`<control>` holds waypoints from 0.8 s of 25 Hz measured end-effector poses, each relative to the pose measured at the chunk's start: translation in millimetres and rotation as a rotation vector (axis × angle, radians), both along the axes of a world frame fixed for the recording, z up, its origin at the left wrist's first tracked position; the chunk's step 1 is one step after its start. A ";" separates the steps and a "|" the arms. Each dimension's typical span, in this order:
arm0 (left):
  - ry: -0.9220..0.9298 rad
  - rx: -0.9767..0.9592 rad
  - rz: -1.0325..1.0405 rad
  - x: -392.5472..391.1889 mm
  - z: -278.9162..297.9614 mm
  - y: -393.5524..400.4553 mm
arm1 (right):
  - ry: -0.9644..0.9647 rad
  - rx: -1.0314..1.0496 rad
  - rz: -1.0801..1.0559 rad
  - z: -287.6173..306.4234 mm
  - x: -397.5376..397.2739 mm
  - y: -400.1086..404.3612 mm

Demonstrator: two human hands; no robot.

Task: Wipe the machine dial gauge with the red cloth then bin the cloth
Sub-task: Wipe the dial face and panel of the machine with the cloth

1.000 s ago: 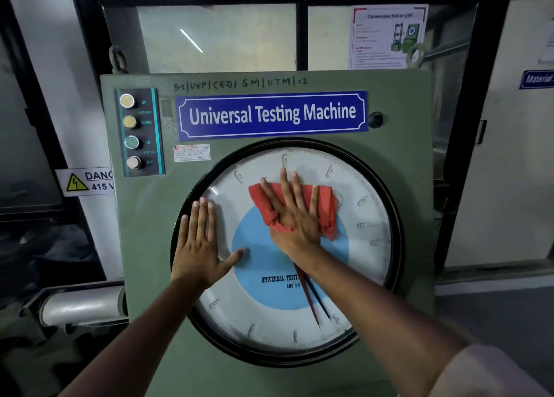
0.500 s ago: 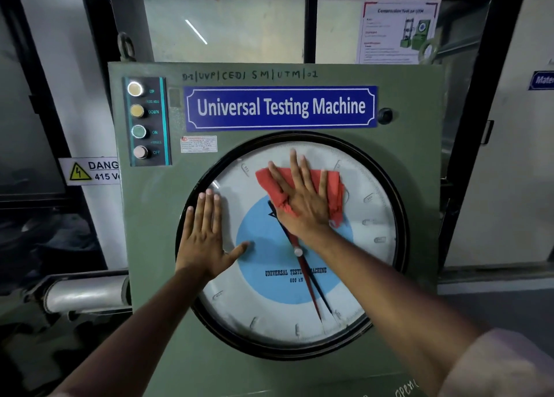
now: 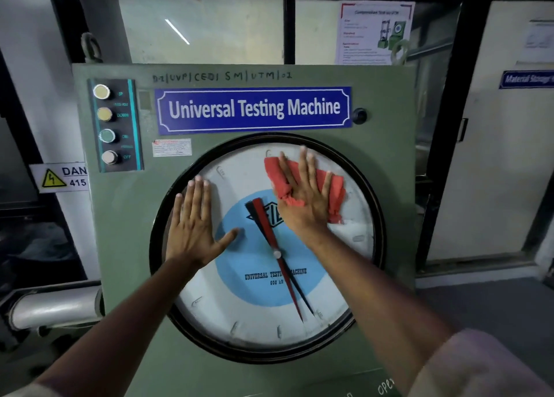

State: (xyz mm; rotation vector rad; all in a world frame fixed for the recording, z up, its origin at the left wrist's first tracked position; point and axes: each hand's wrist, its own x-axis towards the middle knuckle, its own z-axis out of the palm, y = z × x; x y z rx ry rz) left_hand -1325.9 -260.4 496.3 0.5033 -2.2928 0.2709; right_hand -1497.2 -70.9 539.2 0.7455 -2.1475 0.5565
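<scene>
The large round dial gauge has a white face, a blue centre disc, a black rim and red and black needles. It fills the front of the green machine cabinet. My right hand lies flat with fingers spread on the red cloth, pressing it against the upper right of the glass. My left hand rests flat and empty on the left side of the glass, fingers pointing up. No bin is in view.
A blue "Universal Testing Machine" plate sits above the dial. A panel of several push buttons is at the cabinet's upper left. A 415 V danger sign and a grey pipe lie to the left. A door stands at right.
My right hand has slid the red cloth from the dial's upper centre up and to the right. My left hand has stayed flat on the left of the glass.
</scene>
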 end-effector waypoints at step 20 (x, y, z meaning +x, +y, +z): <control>-0.009 -0.023 0.004 -13.5 13.4 7.8 | -0.086 -0.112 -0.076 -33.6 -16.6 44.0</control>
